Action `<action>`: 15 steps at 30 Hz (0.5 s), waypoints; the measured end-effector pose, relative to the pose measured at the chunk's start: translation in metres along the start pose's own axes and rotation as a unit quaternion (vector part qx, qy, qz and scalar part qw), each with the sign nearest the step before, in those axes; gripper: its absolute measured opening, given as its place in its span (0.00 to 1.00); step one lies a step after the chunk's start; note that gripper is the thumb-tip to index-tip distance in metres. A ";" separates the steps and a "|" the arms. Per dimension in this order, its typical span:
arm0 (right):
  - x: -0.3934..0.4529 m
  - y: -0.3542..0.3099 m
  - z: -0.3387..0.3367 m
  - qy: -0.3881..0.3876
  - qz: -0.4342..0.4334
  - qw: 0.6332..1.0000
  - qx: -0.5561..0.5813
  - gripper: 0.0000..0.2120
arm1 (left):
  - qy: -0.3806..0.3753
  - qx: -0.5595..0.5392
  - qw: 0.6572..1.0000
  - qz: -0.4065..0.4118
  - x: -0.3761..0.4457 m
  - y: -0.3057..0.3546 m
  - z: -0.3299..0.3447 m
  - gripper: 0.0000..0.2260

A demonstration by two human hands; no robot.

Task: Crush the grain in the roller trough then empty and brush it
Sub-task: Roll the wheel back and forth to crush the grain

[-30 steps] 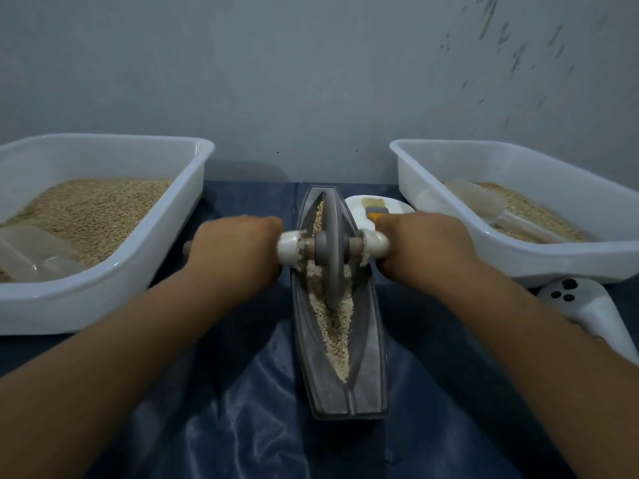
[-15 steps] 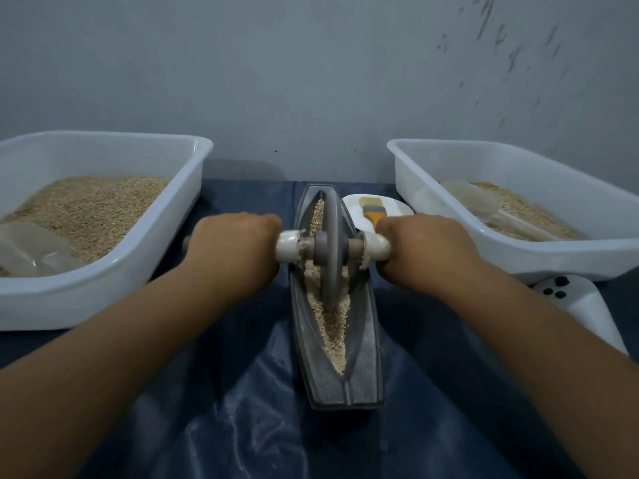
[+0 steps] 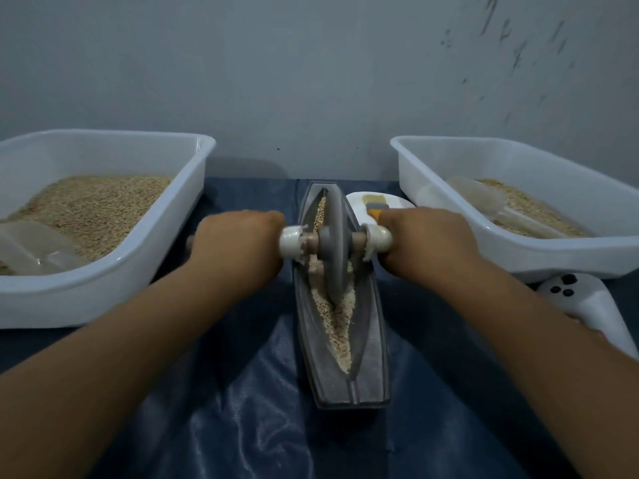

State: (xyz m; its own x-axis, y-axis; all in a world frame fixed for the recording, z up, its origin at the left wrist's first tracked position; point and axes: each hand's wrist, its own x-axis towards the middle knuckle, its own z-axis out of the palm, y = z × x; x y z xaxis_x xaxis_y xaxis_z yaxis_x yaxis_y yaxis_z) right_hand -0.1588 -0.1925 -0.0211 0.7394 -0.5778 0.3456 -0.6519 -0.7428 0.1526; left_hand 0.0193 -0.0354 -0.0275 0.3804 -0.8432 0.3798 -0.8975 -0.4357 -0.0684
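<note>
Seen from above the person's own arms, both hands grip the crossbar of a stone roller. The left hand (image 3: 238,243) is curled round the left handle, its fingers wrapped out of sight beneath. The right hand (image 3: 427,242) is curled the same way round the right handle. Between the two hands the grey roller wheel (image 3: 333,243) stands upright on its edge inside the roller trough (image 3: 371,357), a long, dark, boat-shaped vessel that runs from beyond the knuckles back toward the person, between the forearms. Pale grain (image 3: 337,319) lies along the trough's groove on the near side of the wheel, and a little more shows beyond it. Outward of the left hand sits a white tub (image 3: 114,271) holding grain and a clear scoop (image 3: 33,247). Outward of the right hand sits a second white tub (image 3: 567,250), also holding grain and a scoop (image 3: 484,198). Just beyond the right knuckles a brush (image 3: 375,203) with an orange handle rests on a small white plate (image 3: 397,201). Near the right forearm lies a white controller (image 3: 584,300). Everything rests on a dark blue cloth (image 3: 242,426).
</note>
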 end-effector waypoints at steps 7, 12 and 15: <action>0.052 0.007 0.024 0.049 0.012 0.998 0.026 0.11 | 0.021 0.026 0.999 -0.012 0.056 -0.008 0.016 0.08; 0.021 0.006 0.015 0.017 0.005 0.999 0.027 0.07 | 0.011 0.021 1.000 0.010 0.026 -0.003 0.004 0.09; -0.013 0.004 -0.007 -0.029 -0.012 0.999 0.017 0.04 | -0.028 0.003 1.000 0.009 -0.007 0.002 -0.011 0.09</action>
State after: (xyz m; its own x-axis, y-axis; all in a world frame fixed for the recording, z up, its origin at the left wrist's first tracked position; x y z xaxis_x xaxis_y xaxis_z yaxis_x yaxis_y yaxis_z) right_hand -0.1717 -0.1857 -0.0185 0.7643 -0.5772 0.2874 -0.6280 -0.7676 0.1284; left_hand 0.0122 -0.0271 -0.0201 0.3769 -0.8667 0.3269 -0.9029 -0.4226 -0.0792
